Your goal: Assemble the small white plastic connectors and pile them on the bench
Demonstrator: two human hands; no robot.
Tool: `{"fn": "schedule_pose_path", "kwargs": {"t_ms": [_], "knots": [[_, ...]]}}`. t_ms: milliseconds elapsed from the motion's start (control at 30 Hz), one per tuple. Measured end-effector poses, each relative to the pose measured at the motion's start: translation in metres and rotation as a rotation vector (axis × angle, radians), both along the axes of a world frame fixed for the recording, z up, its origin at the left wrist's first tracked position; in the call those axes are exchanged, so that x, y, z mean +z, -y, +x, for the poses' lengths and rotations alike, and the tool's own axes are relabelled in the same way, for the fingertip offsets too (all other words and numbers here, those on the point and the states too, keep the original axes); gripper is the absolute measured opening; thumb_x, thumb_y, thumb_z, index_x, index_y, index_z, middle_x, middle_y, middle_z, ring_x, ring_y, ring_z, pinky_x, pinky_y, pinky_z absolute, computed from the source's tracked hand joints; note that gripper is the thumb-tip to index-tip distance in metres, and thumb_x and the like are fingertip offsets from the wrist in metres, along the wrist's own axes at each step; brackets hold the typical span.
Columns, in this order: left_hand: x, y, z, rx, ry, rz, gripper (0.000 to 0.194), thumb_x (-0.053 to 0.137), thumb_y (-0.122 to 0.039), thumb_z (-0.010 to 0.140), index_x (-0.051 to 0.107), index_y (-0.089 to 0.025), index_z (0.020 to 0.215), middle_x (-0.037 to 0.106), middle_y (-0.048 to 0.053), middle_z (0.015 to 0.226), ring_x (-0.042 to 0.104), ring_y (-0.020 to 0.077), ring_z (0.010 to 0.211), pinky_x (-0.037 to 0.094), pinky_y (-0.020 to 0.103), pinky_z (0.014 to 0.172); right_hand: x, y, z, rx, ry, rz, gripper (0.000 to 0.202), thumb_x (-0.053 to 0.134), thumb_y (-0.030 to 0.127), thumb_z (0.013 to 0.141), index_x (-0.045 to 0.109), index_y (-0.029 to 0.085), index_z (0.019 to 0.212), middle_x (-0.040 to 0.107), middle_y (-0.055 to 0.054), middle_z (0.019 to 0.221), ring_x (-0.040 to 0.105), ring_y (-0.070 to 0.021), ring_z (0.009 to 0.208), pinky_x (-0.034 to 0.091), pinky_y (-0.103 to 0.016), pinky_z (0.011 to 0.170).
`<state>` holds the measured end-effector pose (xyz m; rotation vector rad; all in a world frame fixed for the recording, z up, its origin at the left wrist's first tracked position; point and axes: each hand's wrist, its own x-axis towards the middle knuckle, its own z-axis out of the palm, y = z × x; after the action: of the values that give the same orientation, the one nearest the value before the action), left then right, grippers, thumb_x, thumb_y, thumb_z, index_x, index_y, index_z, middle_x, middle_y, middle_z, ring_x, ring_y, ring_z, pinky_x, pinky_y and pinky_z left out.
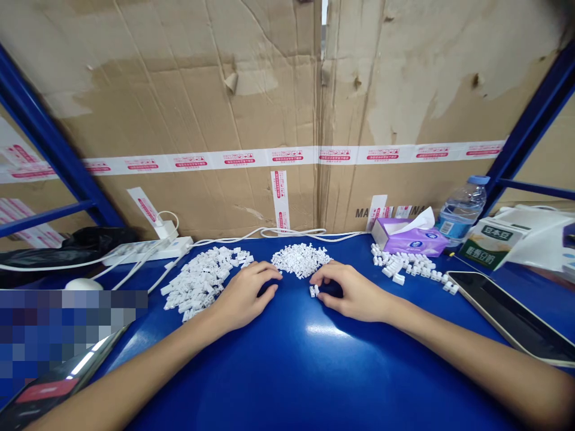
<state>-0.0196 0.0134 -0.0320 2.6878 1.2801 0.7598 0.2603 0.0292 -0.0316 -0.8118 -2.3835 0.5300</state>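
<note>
My right hand (353,292) pinches a small white plastic connector block (313,291) between thumb and fingertips, just above or on the blue tabletop. My left hand (247,293) is a little to the left, palm side down. Its fingers curve forward and stay apart from the thumb, with nothing seen between them. Between and beyond both hands lies a heap of tiny white pieces (300,260). Next to my left hand is a larger pile of white plastic housings (202,278), partly covered by that hand. Off to the right is a loose group of white connector blocks (406,265).
A purple tissue pack (406,238), a water bottle (462,209), a green-and-white carton (494,239) and a phone (516,317) stand or lie at the right. A power strip (150,250) with white cables sits back left. A cardboard wall (215,197) closes the rear, with blue frame bars (49,131) at the sides.
</note>
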Motion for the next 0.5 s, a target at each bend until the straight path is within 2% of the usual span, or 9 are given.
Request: {"fn": "schedule_pose_path", "kwargs": {"t_ms": [133, 300, 500], "knots": [[-0.0002, -0.0008, 0.0, 0.011, -0.012, -0.008, 0.025, 0.052, -0.02, 0.098, 0.07, -0.021, 0.116, 0.068, 0.008, 0.111, 0.064, 0.0249, 0.102, 0.052, 0.045, 0.093, -0.0019, 0.0002, 0.0008, -0.009, -0.007, -0.02, 0.03, 0.064, 0.012, 0.085, 0.065, 0.02, 0.114, 0.071, -0.005, 0.099, 0.063, -0.0203, 0.092, 0.051, -0.037, 0.085], [-0.0025, -0.0023, -0.0003, 0.011, -0.015, -0.011, 0.023, 0.052, -0.019, 0.099, 0.071, -0.021, 0.112, 0.07, 0.007, 0.104, 0.064, 0.0247, 0.097, 0.051, 0.044, 0.091, -0.0012, 0.0007, 0.0005, -0.005, -0.013, -0.009, 0.03, 0.064, 0.013, 0.085, 0.065, 0.02, 0.114, 0.07, -0.005, 0.098, 0.063, -0.02, 0.091, 0.051, -0.037, 0.085], [-0.0045, -0.0022, 0.0002, 0.061, 0.061, -0.041, 0.029, 0.052, -0.018, 0.099, 0.064, -0.02, 0.125, 0.065, 0.009, 0.121, 0.063, 0.0237, 0.109, 0.05, 0.042, 0.097, -0.0026, -0.0001, 0.0002, -0.005, -0.018, -0.016, 0.032, 0.064, 0.011, 0.084, 0.065, 0.02, 0.115, 0.071, -0.005, 0.099, 0.062, -0.0198, 0.092, 0.05, -0.036, 0.086]]}}
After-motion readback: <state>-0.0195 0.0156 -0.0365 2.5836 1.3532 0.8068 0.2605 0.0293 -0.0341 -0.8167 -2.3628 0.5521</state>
